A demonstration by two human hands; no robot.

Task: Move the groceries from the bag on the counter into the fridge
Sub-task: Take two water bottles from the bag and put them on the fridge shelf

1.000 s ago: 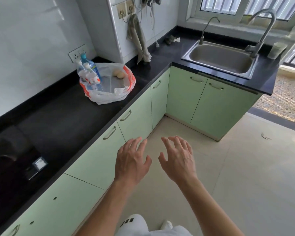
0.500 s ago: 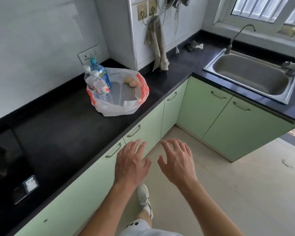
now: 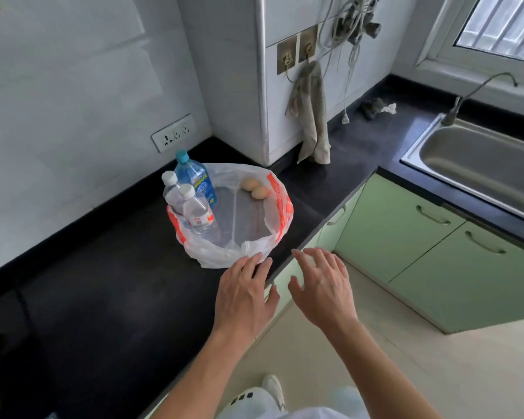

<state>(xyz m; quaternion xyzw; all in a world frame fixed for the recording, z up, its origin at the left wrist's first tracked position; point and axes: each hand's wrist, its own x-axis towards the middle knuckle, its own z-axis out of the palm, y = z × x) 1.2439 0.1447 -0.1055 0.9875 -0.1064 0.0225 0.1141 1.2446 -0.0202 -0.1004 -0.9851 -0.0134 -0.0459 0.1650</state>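
A white and orange plastic bag stands open on the black counter. Inside it stand a blue-labelled bottle and two clear water bottles at the left. Two brown eggs lie at the bag's far right side. My left hand hovers over the counter edge just in front of the bag, fingers spread and holding nothing. To its right, over the cabinet fronts, my right hand is likewise spread and empty. The fridge is out of view.
A steel sink with a thin tap sits at the right. A grey cloth hangs from wall hooks, with cables beside it. A crumpled rag lies on the counter corner. Green cabinets line the floor below.
I have moved closer to the counter. Both hands rose and advanced toward the bag, with the left hand now near its front rim. Both stay empty.
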